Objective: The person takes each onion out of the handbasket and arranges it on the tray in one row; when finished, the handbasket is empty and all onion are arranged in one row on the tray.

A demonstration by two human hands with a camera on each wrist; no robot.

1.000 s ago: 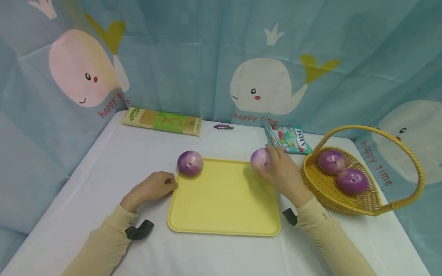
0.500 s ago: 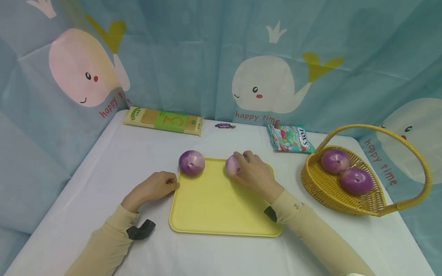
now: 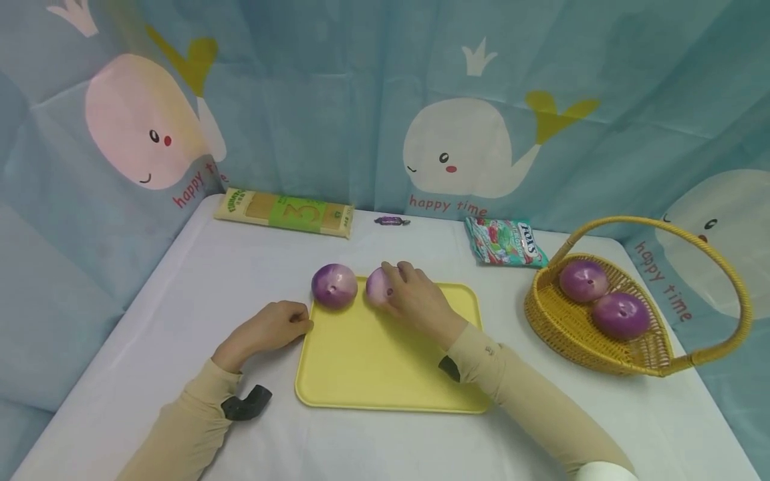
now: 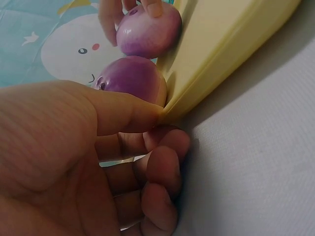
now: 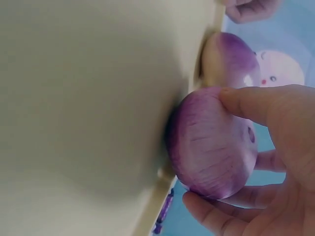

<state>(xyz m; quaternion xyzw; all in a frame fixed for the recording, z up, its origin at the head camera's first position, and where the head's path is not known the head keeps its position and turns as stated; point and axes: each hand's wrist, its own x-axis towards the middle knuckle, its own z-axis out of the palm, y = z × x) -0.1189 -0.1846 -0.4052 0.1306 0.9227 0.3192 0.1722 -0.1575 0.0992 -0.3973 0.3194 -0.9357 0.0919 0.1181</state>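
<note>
My right hand (image 3: 421, 302) grips a round purple-and-white onion (image 5: 214, 142) over the far part of the yellow tray (image 3: 391, 361). In the right wrist view, thumb and fingers lie on opposite sides of it. A second purple onion (image 3: 334, 286) sits at the tray's far left corner, close beside the held one. My left hand (image 3: 267, 331) is at the tray's left edge; in the left wrist view its thumb and curled fingers pinch the rim. Two more purple onions (image 3: 583, 280) lie in the yellow wicker basket (image 3: 559, 334) on the right.
Along the back of the white table lie a noodle pack (image 3: 285, 212), a small purple wrapped candy (image 3: 392, 220) and a green FOX'S candy bag (image 3: 506, 242). The basket's tall handle (image 3: 704, 247) arches up at the right. A blue whale-print curtain (image 3: 337, 120) hangs behind.
My right hand has carried its onion leftward from the tray's far right corner to beside the other onion. My left hand stays at the tray's edge.
</note>
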